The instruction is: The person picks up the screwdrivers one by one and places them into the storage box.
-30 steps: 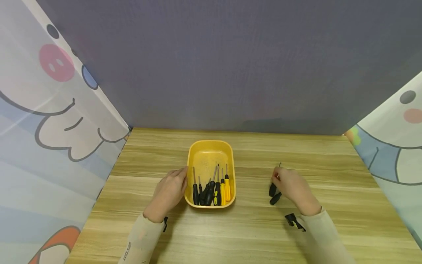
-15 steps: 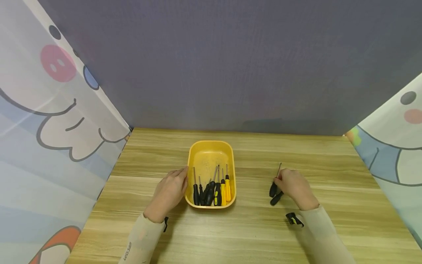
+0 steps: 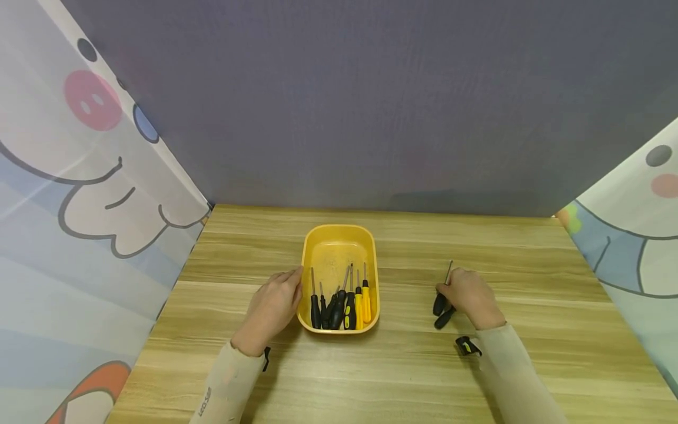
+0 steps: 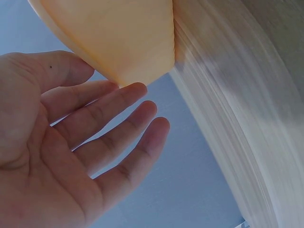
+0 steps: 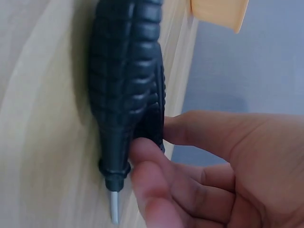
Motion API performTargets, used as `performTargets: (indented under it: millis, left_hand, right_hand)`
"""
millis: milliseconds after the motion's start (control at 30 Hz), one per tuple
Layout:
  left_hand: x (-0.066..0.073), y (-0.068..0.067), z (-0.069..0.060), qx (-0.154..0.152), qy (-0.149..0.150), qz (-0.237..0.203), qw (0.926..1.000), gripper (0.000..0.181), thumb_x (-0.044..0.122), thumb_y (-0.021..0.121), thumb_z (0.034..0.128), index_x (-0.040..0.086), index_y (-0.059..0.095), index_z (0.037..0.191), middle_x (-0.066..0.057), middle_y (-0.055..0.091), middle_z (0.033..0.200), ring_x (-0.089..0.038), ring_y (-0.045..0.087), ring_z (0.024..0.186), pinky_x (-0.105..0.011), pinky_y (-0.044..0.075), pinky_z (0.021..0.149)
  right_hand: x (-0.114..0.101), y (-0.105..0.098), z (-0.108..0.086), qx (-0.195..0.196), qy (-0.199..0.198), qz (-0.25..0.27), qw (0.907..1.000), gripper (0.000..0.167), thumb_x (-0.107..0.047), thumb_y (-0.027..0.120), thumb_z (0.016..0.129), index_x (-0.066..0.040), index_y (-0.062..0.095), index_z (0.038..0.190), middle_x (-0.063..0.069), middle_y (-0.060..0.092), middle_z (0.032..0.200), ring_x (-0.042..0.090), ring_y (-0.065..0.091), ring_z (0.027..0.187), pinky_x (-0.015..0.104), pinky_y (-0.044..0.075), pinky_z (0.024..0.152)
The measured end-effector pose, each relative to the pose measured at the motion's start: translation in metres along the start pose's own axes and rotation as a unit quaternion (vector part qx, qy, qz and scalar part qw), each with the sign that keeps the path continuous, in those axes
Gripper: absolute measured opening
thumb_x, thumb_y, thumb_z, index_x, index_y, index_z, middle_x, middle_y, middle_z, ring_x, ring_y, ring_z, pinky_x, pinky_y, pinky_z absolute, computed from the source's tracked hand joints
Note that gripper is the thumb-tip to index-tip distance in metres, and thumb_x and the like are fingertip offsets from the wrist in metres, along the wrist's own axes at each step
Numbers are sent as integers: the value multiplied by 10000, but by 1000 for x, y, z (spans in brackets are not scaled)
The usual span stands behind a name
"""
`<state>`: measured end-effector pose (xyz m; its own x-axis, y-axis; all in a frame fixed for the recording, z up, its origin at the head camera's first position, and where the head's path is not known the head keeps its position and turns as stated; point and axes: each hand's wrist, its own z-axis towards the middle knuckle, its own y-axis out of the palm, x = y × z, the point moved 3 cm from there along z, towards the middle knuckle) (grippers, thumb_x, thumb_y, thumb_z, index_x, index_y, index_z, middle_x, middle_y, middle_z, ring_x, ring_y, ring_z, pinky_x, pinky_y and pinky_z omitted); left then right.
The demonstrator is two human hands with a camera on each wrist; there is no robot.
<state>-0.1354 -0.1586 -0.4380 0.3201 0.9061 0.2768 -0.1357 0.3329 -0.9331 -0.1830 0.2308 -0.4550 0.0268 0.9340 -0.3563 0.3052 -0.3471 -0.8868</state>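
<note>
My left hand [image 3: 271, 303] rests against the left side of a yellow tray [image 3: 339, 228], its fingers spread and gently bent. In the left wrist view, the thumb and index finger meet the tray's edge [image 4: 99, 61]. Several screwdrivers with black or yellow handles lie in the tray, shafts pointing away. To the right, two black-handled screwdrivers lie close together on the table. My right hand [image 3: 471, 297] pinches the farther screwdriver [image 3: 439, 304] near the front of its handle, between thumb and fingertips. The nearer screwdriver [image 5: 126, 71] lies alongside; in the head view the hand hides its shaft.
The wooden table [image 3: 402, 377] runs back to a grey wall panel [image 3: 371, 106]. Printed cartoon curtains [image 3: 90, 265] hang at both sides. A small black piece [image 3: 466, 346] shows beside the right sleeve, and another [image 3: 266, 359] beside the left sleeve.
The right hand has shifted slightly right, then settled lower, uncovering more of the farther screwdriver's shaft. The left hand and the tray look the same.
</note>
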Motion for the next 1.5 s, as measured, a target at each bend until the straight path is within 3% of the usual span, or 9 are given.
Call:
performTargets:
  millis: [533, 1067, 1333, 1500]
  left_hand:
    - [1, -2, 1, -41, -25, -34, 10000, 402, 121, 623, 981, -41, 599, 1349, -179, 653, 1273, -371, 626, 1128, -498, 549, 915]
    - [1, -2, 0, -35, -55, -45, 10000, 401, 118, 626, 982, -35, 598, 1352, -178, 653, 1271, -372, 628, 1120, -499, 550, 910]
    - [1, -1, 0, 4, 3, -13, 10000, 398, 113, 632, 978, -43, 602, 1344, -180, 661, 1255, -369, 636, 1104, -492, 559, 895]
    - [1, -1, 0, -14, -15, -9, 10000, 404, 114, 636, 976, -44, 599, 1346, -186, 657, 1260, -374, 633, 1112, -495, 555, 904]
  right_hand:
    - [2, 2, 5, -61, 95, 103, 9999, 410, -213, 622, 917, -80, 638, 529, -3, 543, 433, 109, 461, 381, 220, 363, 374]
    - [-4, 2, 5, -162, 18, 137, 9998, 432, -255, 627, 945, -89, 643, 547, 19, 571, 466, 125, 486, 397, 234, 388, 391]
    - [-20, -7, -4, -184, -28, 278, 9994, 424, -250, 591, 981, -77, 639, 597, 8, 531, 466, 108, 422, 390, 230, 356, 386]
    - [-40, -16, -10, -76, -253, 107, 9996, 466, -279, 588, 985, -124, 576, 546, -5, 511, 446, 116, 389, 381, 260, 361, 411]
